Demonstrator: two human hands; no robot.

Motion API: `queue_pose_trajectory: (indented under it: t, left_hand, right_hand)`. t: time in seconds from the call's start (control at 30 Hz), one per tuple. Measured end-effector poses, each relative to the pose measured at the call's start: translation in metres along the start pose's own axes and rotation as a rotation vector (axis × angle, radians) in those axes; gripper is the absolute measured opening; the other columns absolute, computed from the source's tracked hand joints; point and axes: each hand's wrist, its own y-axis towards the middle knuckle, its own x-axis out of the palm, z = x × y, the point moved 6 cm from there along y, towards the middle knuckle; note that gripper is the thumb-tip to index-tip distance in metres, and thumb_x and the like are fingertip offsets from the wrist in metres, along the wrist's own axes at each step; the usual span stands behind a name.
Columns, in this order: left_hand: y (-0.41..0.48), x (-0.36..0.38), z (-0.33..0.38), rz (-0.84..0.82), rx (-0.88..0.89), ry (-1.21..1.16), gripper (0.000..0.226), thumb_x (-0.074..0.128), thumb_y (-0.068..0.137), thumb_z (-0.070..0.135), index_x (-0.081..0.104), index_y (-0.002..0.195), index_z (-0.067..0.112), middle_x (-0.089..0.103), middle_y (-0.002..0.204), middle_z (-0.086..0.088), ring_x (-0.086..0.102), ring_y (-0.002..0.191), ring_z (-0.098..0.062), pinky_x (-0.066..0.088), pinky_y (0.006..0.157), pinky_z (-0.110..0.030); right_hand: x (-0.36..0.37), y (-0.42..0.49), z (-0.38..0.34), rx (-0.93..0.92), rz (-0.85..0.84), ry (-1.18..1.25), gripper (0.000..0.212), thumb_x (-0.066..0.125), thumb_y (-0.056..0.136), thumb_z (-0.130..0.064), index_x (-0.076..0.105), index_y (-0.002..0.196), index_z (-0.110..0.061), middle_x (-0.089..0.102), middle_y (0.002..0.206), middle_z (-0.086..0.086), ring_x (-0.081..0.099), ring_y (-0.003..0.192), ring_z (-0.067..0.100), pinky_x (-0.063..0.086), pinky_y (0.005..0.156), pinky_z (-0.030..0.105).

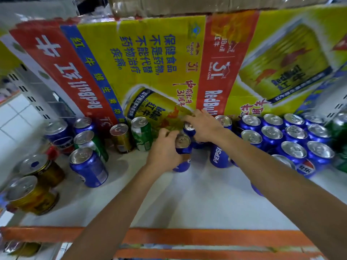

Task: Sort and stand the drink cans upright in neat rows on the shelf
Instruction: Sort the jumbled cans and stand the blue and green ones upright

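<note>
The left hand [165, 150] curls round a blue can [183, 142] mid-shelf; the right hand [204, 126] grasps a second blue can [188, 127] at its 12 o'clock, by the carton [150, 62]. Bare shelf [178, 199] lies open at 6 o'clock to the orange edge [187, 236].

Left forearm [120, 199] bare, right forearm [272, 166] bare, left grip [163, 149] and right grip [203, 126] bare-fingered

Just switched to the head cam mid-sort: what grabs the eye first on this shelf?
The huge yellow-and-red Red Bull carton fills the back of the shelf. In front of it, mid-shelf, the left hand grips the near blue can and the right hand holds the far blue can just behind it. A tidy block of blue cans stands at the right, and mixed cans in gold, green and blue stand at the left.
</note>
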Motion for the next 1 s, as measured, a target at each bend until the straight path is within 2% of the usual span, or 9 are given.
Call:
queue_pose_trajectory:
  t: [0.17,0.27,0.37,0.43,0.53,0.63,0.8,0.9,1.0]
  left_hand:
    - [0.014,0.013,0.016,-0.05,0.063,-0.009,0.071,0.081,0.064,0.047,0.049,0.12,0.018,0.041,0.12,-0.003,0.054,0.106,-0.027,0.046,0.09,-0.039]
    - [0.01,0.014,0.025,-0.11,0.145,-0.051,0.075,0.083,0.062,0.047,0.049,0.124,0.025,0.038,0.11,0.005,0.051,0.106,-0.02,0.043,0.088,-0.029]
    - [-0.003,0.025,0.048,-0.199,0.279,-0.126,0.075,0.085,0.06,0.044,0.053,0.126,0.029,0.041,0.114,0.008,0.049,0.11,-0.014,0.039,0.092,-0.023]
    - [-0.013,0.037,0.066,-0.22,0.381,-0.167,0.075,0.085,0.06,0.042,0.054,0.127,0.027,0.047,0.121,0.004,0.051,0.112,-0.016,0.042,0.098,-0.028]
    - [-0.022,0.054,0.092,-0.194,0.559,-0.15,0.077,0.086,0.06,0.038,0.056,0.129,0.023,0.052,0.126,0.001,0.051,0.114,-0.02,0.042,0.1,-0.03]
    - [-0.02,0.061,0.111,-0.137,0.738,-0.105,0.067,0.087,0.058,0.028,0.064,0.121,0.018,0.06,0.123,-0.002,0.05,0.114,-0.029,0.04,0.098,-0.033]
    - [-0.013,0.067,0.117,-0.132,0.713,-0.148,0.062,0.084,0.067,0.019,0.061,0.125,0.014,0.058,0.131,-0.007,0.052,0.119,-0.032,0.045,0.098,-0.039]
    - [-0.014,0.071,0.117,-0.036,0.756,-0.075,0.064,0.084,0.066,0.026,0.061,0.125,0.011,0.055,0.13,-0.014,0.052,0.118,-0.036,0.05,0.09,-0.049]
    - [-0.017,0.066,0.107,0.091,0.749,0.057,0.058,0.076,0.071,0.037,0.062,0.121,0.012,0.055,0.127,-0.017,0.051,0.117,-0.039,0.05,0.087,-0.05]
  right_hand:
    - [-0.012,-0.002,0.016,-0.043,0.003,-0.011,0.063,0.067,0.084,-0.022,0.039,0.14,-0.026,0.041,0.124,0.012,0.045,0.115,0.031,0.042,0.093,0.038]
    - [-0.019,-0.01,0.035,-0.035,0.004,0.04,0.056,0.068,0.084,-0.025,0.046,0.136,-0.025,0.052,0.124,0.01,0.05,0.114,0.027,0.044,0.092,0.035]
    - [-0.023,-0.023,0.049,-0.031,0.049,0.132,0.046,0.066,0.086,-0.026,0.054,0.13,-0.027,0.058,0.124,0.002,0.051,0.115,0.023,0.043,0.092,0.033]
    - [-0.024,-0.03,0.053,-0.031,0.099,0.186,0.039,0.064,0.086,-0.026,0.057,0.125,-0.025,0.06,0.122,0.001,0.053,0.113,0.022,0.045,0.092,0.036]
    - [-0.025,-0.037,0.051,-0.029,0.132,0.242,0.039,0.063,0.087,-0.028,0.057,0.126,-0.025,0.058,0.124,0.0,0.052,0.113,0.02,0.046,0.093,0.038]
    - [-0.026,-0.041,0.049,-0.044,0.14,0.276,0.038,0.063,0.087,-0.028,0.057,0.125,-0.026,0.059,0.121,-0.001,0.052,0.11,0.017,0.046,0.091,0.038]
    - [-0.033,-0.049,0.05,-0.036,0.165,0.294,0.034,0.061,0.089,-0.024,0.059,0.122,-0.025,0.062,0.115,-0.003,0.054,0.1,0.013,0.047,0.088,0.034]
    - [-0.031,-0.047,0.044,-0.036,0.146,0.297,0.035,0.061,0.09,-0.023,0.058,0.124,-0.023,0.061,0.116,0.0,0.053,0.098,0.012,0.047,0.087,0.031]
    - [-0.025,-0.04,0.032,-0.053,0.118,0.324,0.034,0.06,0.091,-0.023,0.058,0.125,-0.021,0.061,0.122,0.0,0.056,0.107,0.015,0.047,0.093,0.033]
